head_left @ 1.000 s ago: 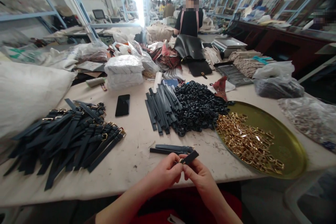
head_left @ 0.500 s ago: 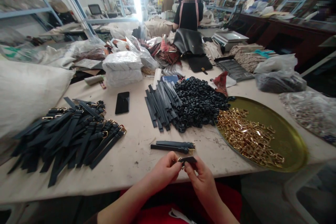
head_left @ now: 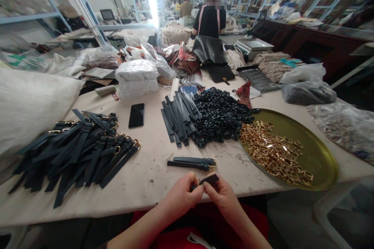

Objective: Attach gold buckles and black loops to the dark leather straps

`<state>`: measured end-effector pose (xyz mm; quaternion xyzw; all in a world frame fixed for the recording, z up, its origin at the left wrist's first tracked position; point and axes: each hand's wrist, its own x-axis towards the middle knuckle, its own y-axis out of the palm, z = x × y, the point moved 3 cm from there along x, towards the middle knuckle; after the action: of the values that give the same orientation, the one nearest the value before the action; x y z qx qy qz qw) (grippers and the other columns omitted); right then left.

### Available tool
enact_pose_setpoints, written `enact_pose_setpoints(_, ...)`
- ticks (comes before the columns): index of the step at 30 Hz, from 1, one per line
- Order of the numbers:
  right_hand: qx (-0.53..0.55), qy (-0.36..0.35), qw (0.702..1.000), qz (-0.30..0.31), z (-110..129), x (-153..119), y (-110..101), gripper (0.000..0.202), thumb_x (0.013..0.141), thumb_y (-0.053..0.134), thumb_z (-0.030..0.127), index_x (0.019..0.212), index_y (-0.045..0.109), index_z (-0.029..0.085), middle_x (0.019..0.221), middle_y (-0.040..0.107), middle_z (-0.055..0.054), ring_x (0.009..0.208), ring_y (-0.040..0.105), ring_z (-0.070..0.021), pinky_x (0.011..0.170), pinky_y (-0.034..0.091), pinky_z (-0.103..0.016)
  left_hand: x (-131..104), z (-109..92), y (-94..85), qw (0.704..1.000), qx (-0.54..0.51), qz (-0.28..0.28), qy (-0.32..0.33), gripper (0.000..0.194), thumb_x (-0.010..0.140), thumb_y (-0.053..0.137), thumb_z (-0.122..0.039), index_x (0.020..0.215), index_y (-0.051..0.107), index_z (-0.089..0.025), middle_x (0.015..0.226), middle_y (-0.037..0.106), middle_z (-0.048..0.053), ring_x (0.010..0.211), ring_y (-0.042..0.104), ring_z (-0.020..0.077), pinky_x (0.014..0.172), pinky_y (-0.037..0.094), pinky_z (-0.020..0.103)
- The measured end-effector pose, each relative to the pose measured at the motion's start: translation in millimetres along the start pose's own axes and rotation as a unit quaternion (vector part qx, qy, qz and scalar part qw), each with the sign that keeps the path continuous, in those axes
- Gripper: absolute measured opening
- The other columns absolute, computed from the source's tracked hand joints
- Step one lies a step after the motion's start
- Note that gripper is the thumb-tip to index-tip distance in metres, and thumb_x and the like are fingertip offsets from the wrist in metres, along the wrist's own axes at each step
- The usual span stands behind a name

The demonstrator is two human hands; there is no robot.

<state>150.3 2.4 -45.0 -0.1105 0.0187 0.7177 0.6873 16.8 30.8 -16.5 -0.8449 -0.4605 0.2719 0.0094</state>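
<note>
Close to the table's front edge, my left hand (head_left: 188, 190) pinches a gold buckle, mostly covered by the fingers. My right hand (head_left: 220, 192) grips a short black strap (head_left: 210, 180) that runs into that buckle. Both hands are closed and nearly touch each other. Just beyond them lie a few black buckle straps (head_left: 191, 162), side by side with gold buckles at their right ends. Farther off are a stack of plain black strips (head_left: 179, 118) and a heap of small black loops (head_left: 223, 114). Gold buckles (head_left: 271, 148) fill part of a round gold tray (head_left: 318, 155) to the right.
A large pile of black buckle straps (head_left: 78, 148) covers the left of the table, with a phone (head_left: 136, 115) beside it. Behind stand wrapped white packs (head_left: 136, 78) and a black bag (head_left: 210, 52). A co-worker (head_left: 209, 19) stands beyond, back turned.
The black strap has tilted up at its right end and shows more of its surface. My left fingers have closed further over the buckle. The view has shifted slightly.
</note>
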Motion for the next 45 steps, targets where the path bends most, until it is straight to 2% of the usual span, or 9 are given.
enact_pose_setpoints(5, 0.151, 0.085, 0.983, 0.054, -4, 0, 5, 0.025, 0.073, 0.058, 0.04, 0.073, 0.044, 0.02, 0.062, 0.044, 0.005, 0.057, 0.04, -0.0102, 0.055, 0.033, -0.023, -7, 0, -1.1, 0.994, -0.052, 0.092, -0.006, 0.024, 0.074, 0.049, -0.04, 0.07, 0.04, -0.019, 0.045, 0.041, -0.01, 0.04, 0.033, 0.0059, 0.037, 0.022, 0.017)
enact_pose_setpoints(9, 0.069, 0.006, 0.997, 0.035, 7, -1, 7, 0.022, 0.076, 0.054, 0.04, 0.073, 0.048, 0.02, 0.065, 0.044, 0.004, 0.061, 0.042, -0.0118, 0.058, 0.034, -0.024, 2, 7, -4.5, 0.996, -0.048, 0.065, -0.028, 0.028, 0.071, 0.054, -0.042, 0.066, 0.04, -0.019, 0.041, 0.036, -0.011, 0.035, 0.031, 0.0052, 0.035, 0.02, 0.017)
enact_pose_setpoints(14, -0.003, -0.017, 0.99, 0.142, 25, 21, -14, 0.026, 0.08, 0.045, 0.043, 0.08, 0.056, 0.019, 0.068, 0.054, 0.0, 0.064, 0.049, -0.0144, 0.06, 0.039, -0.026, 13, 9, -8.1, 0.989, -0.141, 0.035, 0.042, 0.025, 0.072, 0.052, -0.031, 0.091, 0.043, -0.017, 0.053, 0.052, -0.007, 0.041, 0.046, 0.0072, 0.041, 0.035, 0.017)
enact_pose_setpoints(16, -0.085, -0.021, 0.995, 0.041, 26, 45, -39, 0.028, 0.079, 0.045, 0.044, 0.08, 0.058, 0.019, 0.068, 0.056, -0.001, 0.063, 0.051, -0.016, 0.061, 0.04, -0.028, 15, 9, -8.5, 0.989, -0.123, 0.041, 0.066, 0.027, 0.077, 0.046, -0.031, 0.1, 0.044, -0.016, 0.054, 0.052, -0.007, 0.039, 0.044, 0.0061, 0.039, 0.034, 0.016)
enact_pose_setpoints(19, -0.186, -0.034, 0.966, -0.179, 21, 83, -78, 0.019, 0.074, 0.051, 0.036, 0.079, 0.058, 0.019, 0.079, 0.057, -0.006, 0.08, 0.051, -0.0221, 0.076, 0.037, -0.036, 17, 9, -7.2, 0.994, -0.087, 0.036, 0.064, 0.024, 0.081, 0.038, -0.033, 0.092, 0.049, -0.015, 0.048, 0.047, -0.008, 0.033, 0.035, 0.0043, 0.035, 0.027, 0.015)
enact_pose_setpoints(24, -0.181, -0.02, 0.956, -0.232, 3, 111, -96, 0.01, 0.065, 0.057, 0.027, 0.072, 0.057, 0.019, 0.075, 0.056, -0.006, 0.081, 0.052, -0.0246, 0.081, 0.034, -0.041, 18, 7, -5.0, 0.995, -0.084, 0.028, 0.049, 0.021, 0.081, 0.038, -0.034, 0.084, 0.048, -0.016, 0.044, 0.044, -0.009, 0.031, 0.03, 0.0043, 0.032, 0.022, 0.015)
enact_pose_setpoints(30, -0.024, 0.036, 0.993, -0.113, 2, 63, -71, 0.034, 0.072, 0.053, 0.042, 0.095, 0.058, 0.017, 0.079, 0.063, -0.005, 0.064, 0.057, -0.0166, 0.066, 0.046, -0.034, 24, 3, -10.0, 0.993, -0.113, 0.004, 0.025, 0.023, 0.079, 0.039, -0.038, 0.08, 0.047, -0.016, 0.041, 0.043, -0.009, 0.029, 0.028, 0.005, 0.032, 0.021, 0.016)
enact_pose_setpoints(34, 0.214, 0.099, 0.972, -0.014, 7, 38, -35, 0.036, 0.07, 0.061, 0.042, 0.097, 0.06, 0.019, 0.076, 0.064, -0.002, 0.057, 0.054, -0.0103, 0.063, 0.045, -0.028, 32, 0, -4.9, 0.992, -0.125, 0.005, 0.012, 0.028, 0.079, 0.039, -0.043, 0.08, 0.047, -0.016, 0.04, 0.043, -0.009, 0.029, 0.029, 0.0055, 0.032, 0.021, 0.017)
enact_pose_setpoints(45, 0.233, 0.11, 0.966, 0.025, 14, 26, -8, 0.032, 0.074, 0.056, 0.038, 0.099, 0.062, 0.018, 0.096, 0.065, -0.008, 0.065, 0.052, -0.0131, 0.057, 0.04, -0.026, 17, 11, -7.1, 0.998, 0.025, -0.038, 0.051, 0.031, 0.08, 0.04, -0.042, 0.075, 0.057, -0.016, 0.049, 0.049, -0.005, 0.044, 0.043, 0.0084, 0.045, 0.03, 0.018)
